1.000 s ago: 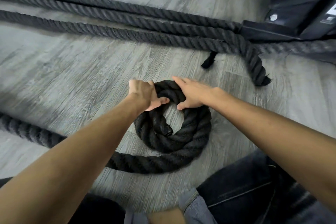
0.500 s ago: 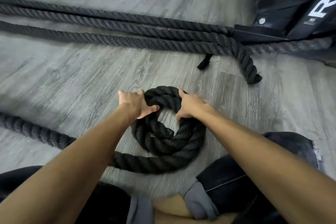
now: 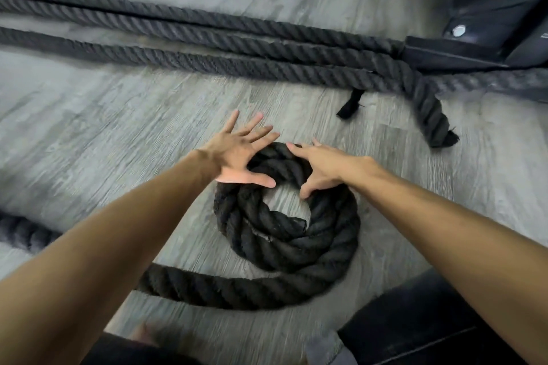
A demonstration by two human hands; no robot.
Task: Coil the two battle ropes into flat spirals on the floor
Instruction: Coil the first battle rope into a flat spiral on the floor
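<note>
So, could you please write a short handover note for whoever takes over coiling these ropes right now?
Left hand: open, fingers spread, thumb on the coil's far edge.
Right hand: open, spread over the coil's far side, thumb at its inner edge.
Coil: roughly two turns, flat on the floor; its tail runs off left.
Far ropes: lying straight, leading to the rack.
Done: first spiral started.
Left: wind in the tail, then coil the far ropes.
</note>
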